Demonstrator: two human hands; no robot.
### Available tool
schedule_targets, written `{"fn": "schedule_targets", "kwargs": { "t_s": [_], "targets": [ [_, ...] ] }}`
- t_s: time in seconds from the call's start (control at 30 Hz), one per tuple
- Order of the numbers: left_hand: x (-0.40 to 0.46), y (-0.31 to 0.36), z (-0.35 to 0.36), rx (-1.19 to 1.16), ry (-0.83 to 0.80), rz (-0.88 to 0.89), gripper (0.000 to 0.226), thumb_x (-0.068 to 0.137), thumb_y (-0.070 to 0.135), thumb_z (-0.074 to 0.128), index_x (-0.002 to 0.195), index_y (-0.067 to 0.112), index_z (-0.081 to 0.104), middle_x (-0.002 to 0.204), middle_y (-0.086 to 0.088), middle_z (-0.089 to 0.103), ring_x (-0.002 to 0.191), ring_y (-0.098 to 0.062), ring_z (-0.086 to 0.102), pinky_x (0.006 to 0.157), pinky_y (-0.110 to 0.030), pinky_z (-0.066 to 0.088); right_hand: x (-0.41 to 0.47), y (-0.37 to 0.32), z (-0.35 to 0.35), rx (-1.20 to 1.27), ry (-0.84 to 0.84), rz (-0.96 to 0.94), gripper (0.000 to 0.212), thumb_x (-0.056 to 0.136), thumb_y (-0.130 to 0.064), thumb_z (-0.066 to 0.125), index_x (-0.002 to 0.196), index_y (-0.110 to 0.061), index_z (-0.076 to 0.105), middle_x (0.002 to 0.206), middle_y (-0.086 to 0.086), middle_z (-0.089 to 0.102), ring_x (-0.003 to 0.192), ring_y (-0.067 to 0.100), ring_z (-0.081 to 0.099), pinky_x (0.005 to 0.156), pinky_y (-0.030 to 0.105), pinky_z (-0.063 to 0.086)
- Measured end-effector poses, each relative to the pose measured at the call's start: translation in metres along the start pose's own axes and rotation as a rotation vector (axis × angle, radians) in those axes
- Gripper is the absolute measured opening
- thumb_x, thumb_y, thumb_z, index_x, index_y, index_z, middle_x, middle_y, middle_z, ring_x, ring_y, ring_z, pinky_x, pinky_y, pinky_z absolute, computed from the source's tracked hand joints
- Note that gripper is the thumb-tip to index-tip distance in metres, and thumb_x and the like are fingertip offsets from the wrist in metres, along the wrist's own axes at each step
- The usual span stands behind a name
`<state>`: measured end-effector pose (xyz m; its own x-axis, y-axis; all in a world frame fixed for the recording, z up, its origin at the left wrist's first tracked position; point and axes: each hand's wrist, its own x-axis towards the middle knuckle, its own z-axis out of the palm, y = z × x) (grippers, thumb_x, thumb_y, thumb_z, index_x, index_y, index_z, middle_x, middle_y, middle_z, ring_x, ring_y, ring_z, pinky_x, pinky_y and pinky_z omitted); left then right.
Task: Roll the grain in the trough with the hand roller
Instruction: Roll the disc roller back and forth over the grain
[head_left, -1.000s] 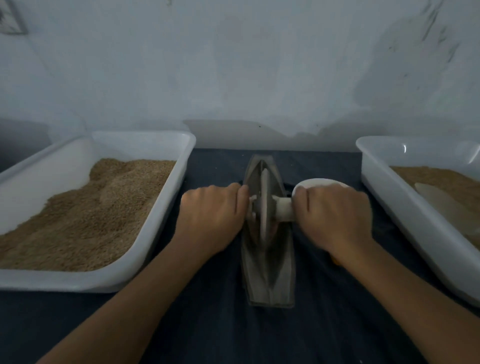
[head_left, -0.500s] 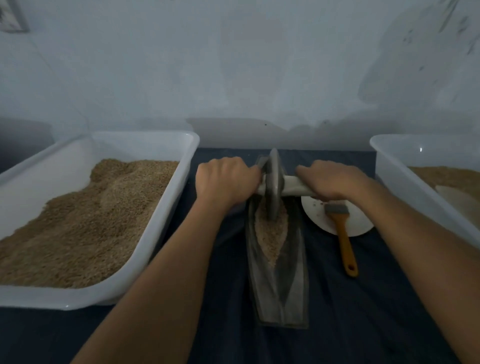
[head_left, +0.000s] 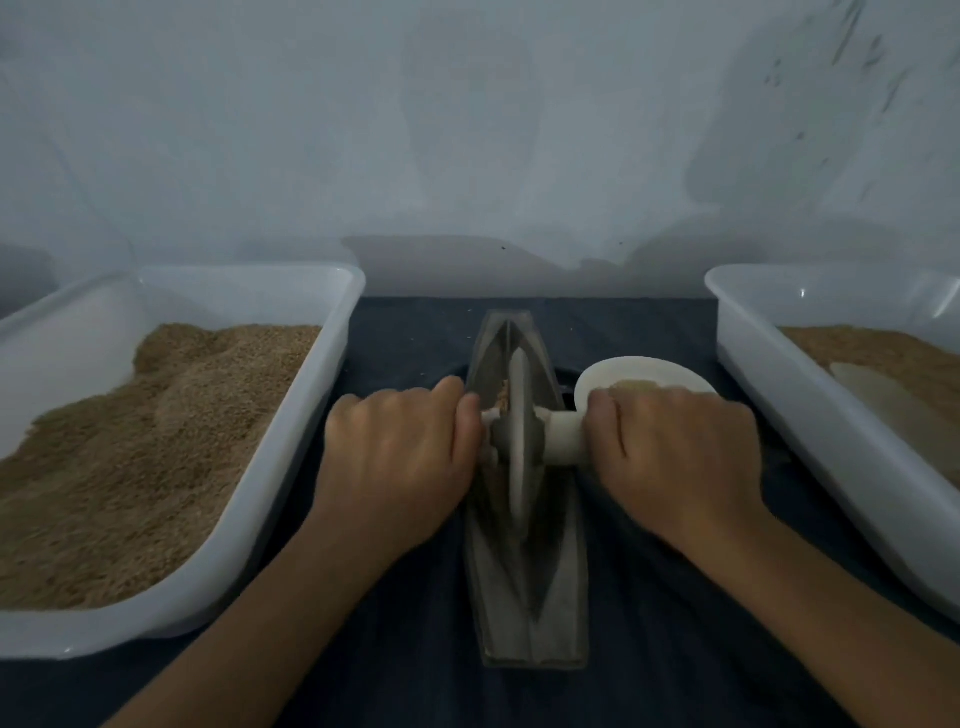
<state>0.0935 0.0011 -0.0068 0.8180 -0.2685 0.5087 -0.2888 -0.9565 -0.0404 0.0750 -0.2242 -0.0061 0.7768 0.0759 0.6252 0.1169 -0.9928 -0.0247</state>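
Observation:
A narrow grey boat-shaped trough (head_left: 524, 618) lies lengthwise on the dark cloth in front of me. The hand roller's grey disc (head_left: 518, 431) stands upright in the trough's middle, on a pale cross handle (head_left: 563, 435). My left hand (head_left: 402, 457) grips the handle's left end. My right hand (head_left: 675, 457) grips its right end. A little grain (head_left: 503, 399) shows beside the disc; most of the grain in the trough is hidden by the disc and my hands.
A white tub (head_left: 291, 431) heaped with brown grain stands at the left. Another white tub (head_left: 779, 415) with grain stands at the right. A white plate (head_left: 639, 371) lies just beyond my right hand. A pale wall rises behind the cloth.
Both hands have pulled the roller back toward me, from the trough's far end to its middle. My right hand now covers the brush and most of the plate.

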Motion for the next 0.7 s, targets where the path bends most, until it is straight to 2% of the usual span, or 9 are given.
{"fn": "schedule_targets", "kwargs": {
  "t_s": [0.1, 0.17, 0.23, 0.27, 0.37, 0.43, 0.5, 0.6, 0.7],
  "targets": [
    [0.047, -0.003, 0.022, 0.032, -0.109, -0.072, 0.043, 0.1, 0.03, 0.013, 0.088, 0.022, 0.054, 0.074, 0.006, 0.043, 0.065, -0.019, 0.043, 0.055, -0.028, 0.027, 0.059, 0.012, 0.028, -0.084, -0.268, 0.06, 0.052, 0.096, -0.044, 0.021, 0.064, -0.019, 0.053, 0.06, 0.002, 0.051, 0.053, 0.019, 0.045, 0.05, 0.032, 0.022],
    [0.082, -0.008, 0.033, 0.01, -0.202, -0.14, 0.041, 0.102, 0.035, 0.024, 0.088, 0.016, 0.058, 0.077, 0.002, 0.046, 0.07, -0.022, 0.045, 0.06, -0.033, 0.032, 0.096, 0.024, 0.041, -0.041, -0.559, 0.036, 0.044, 0.094, -0.042, 0.021, 0.08, -0.017, 0.054, 0.077, 0.005, 0.058, 0.067, 0.023, 0.053, 0.056, 0.035, 0.029],
    [0.099, -0.005, 0.031, -0.026, -0.277, -0.203, 0.045, 0.102, 0.041, 0.027, 0.079, 0.016, 0.057, 0.077, -0.002, 0.051, 0.066, -0.022, 0.045, 0.062, -0.036, 0.032, 0.114, 0.031, 0.047, 0.012, -0.794, -0.025, 0.02, 0.099, -0.028, 0.032, 0.09, -0.019, 0.047, 0.089, 0.007, 0.058, 0.075, 0.022, 0.054, 0.063, 0.037, 0.035],
    [0.099, -0.002, 0.029, -0.003, -0.254, -0.204, 0.045, 0.1, 0.04, 0.025, 0.075, 0.018, 0.055, 0.074, -0.002, 0.052, 0.063, -0.021, 0.044, 0.06, -0.035, 0.031, 0.114, 0.034, 0.048, 0.021, -0.829, -0.047, 0.012, 0.101, -0.021, 0.037, 0.091, -0.02, 0.043, 0.091, 0.007, 0.057, 0.076, 0.021, 0.054, 0.064, 0.038, 0.037],
    [0.065, 0.007, 0.021, 0.113, -0.06, -0.076, 0.04, 0.099, 0.029, 0.025, 0.066, 0.021, 0.044, 0.062, 0.003, 0.045, 0.051, -0.018, 0.038, 0.051, -0.029, 0.028, 0.087, 0.029, 0.035, -0.084, -0.66, -0.055, 0.022, 0.1, -0.029, 0.03, 0.085, -0.02, 0.044, 0.081, 0.003, 0.051, 0.069, 0.021, 0.051, 0.057, 0.035, 0.035],
    [0.032, 0.003, 0.013, 0.121, -0.018, 0.017, 0.035, 0.101, 0.024, 0.033, 0.066, 0.023, 0.038, 0.058, 0.007, 0.039, 0.046, -0.015, 0.031, 0.048, -0.026, 0.021, 0.051, 0.015, 0.023, -0.184, -0.321, -0.091, 0.033, 0.097, -0.033, 0.03, 0.074, -0.019, 0.049, 0.063, -0.003, 0.04, 0.052, 0.015, 0.039, 0.049, 0.028, 0.025],
    [0.003, -0.002, 0.008, 0.058, 0.082, 0.067, 0.033, 0.102, 0.022, 0.039, 0.069, 0.025, 0.04, 0.056, 0.009, 0.038, 0.044, -0.013, 0.03, 0.049, -0.029, 0.02, 0.014, -0.002, 0.003, -0.099, -0.08, -0.028, 0.048, 0.1, -0.035, 0.036, 0.055, -0.022, 0.049, 0.047, -0.009, 0.032, 0.038, 0.009, 0.03, 0.042, 0.021, 0.022],
    [-0.021, -0.002, 0.002, -0.109, 0.153, -0.007, 0.036, 0.107, 0.032, 0.032, 0.071, 0.03, 0.037, 0.054, 0.011, 0.035, 0.046, -0.012, 0.032, 0.052, -0.035, 0.029, -0.014, -0.005, -0.009, 0.048, 0.076, -0.025, 0.055, 0.102, -0.036, 0.035, 0.05, -0.022, 0.046, 0.042, -0.008, 0.036, 0.032, 0.011, 0.03, 0.039, 0.018, 0.026],
    [-0.003, 0.003, 0.001, -0.002, 0.016, -0.02, 0.042, 0.104, 0.033, 0.019, 0.068, 0.026, 0.04, 0.054, 0.01, 0.036, 0.045, -0.014, 0.033, 0.051, -0.031, 0.026, -0.003, -0.001, 0.0, 0.032, 0.042, 0.03, 0.057, 0.1, -0.036, 0.032, 0.047, -0.021, 0.046, 0.04, -0.007, 0.037, 0.033, 0.013, 0.031, 0.04, 0.02, 0.028]
  ]
}}
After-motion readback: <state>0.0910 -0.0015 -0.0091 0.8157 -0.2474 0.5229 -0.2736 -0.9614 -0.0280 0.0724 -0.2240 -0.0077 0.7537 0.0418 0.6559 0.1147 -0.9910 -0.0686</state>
